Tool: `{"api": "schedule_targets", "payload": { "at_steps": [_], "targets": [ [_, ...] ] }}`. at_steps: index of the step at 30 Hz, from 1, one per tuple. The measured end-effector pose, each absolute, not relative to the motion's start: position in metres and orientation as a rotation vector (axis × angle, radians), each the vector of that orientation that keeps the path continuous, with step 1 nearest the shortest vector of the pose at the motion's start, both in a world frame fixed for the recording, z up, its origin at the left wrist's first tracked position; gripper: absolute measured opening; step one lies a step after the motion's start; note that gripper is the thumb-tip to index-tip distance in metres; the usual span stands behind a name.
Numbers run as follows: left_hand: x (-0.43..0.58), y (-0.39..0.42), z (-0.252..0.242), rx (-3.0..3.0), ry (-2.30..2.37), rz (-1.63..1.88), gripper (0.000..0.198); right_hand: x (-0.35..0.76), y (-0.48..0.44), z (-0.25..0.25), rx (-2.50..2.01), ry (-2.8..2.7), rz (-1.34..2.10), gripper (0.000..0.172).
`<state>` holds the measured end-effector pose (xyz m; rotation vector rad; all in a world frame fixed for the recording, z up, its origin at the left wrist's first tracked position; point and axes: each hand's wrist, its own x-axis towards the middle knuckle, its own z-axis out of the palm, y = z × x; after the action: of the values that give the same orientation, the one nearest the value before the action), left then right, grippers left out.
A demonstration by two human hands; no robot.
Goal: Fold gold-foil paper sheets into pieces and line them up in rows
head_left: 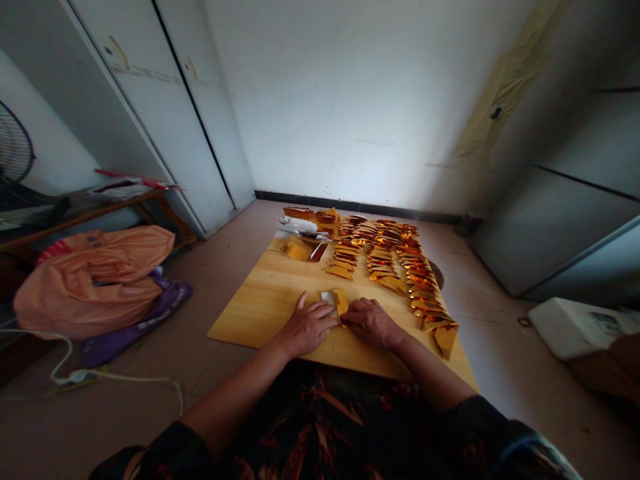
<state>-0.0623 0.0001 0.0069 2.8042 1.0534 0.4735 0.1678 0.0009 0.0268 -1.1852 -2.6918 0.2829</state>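
A small sheet of gold paper (pixel 341 301) is held down on the near middle of the wooden bench (pixel 260 293), between the two hands and touched by both. The left hand (pixel 306 327) is laid flat over its left part, the grip open and the fingers spread. It appears to be placed so that the thin sheet is pinned against the wood and cannot slide. The right hand (pixel 371 323) is set against the sheet's right edge with its fingers turned inward. Whether its grip is closed on the paper cannot be told, as the fingertips are hidden by the back of the hand.

Rows of folded gold pieces (pixel 400 263) are overlapped along the far and right parts of the bench, well apart from the hands, so that the near area is left for working. A stack of gold sheets (pixel 299 248) is kept at the far left, within reach. An orange bag (pixel 95 280) is seen on the floor (pixel 500 373) to the left.
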Motion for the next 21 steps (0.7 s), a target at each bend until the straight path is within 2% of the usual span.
{"api": "schedule_targets", "payload": {
  "at_steps": [6, 12, 21],
  "targets": [
    [-0.063, 0.005, 0.008, 2.846, 0.997, 0.459, 0.034, 0.168, 0.000, 0.026, -1.155, -2.720, 0.298, 0.025],
    [-0.049, -0.001, 0.006, 2.870, 0.961, 0.501, 0.021, 0.174, 0.005, 0.022, -1.065, -2.757, 0.301, 0.028],
    [-0.047, -0.001, 0.001, 2.784, 1.033, 0.645, 0.013, 0.188, 0.018, 0.011, -0.914, -2.658, 0.351, 0.023]
  ]
}}
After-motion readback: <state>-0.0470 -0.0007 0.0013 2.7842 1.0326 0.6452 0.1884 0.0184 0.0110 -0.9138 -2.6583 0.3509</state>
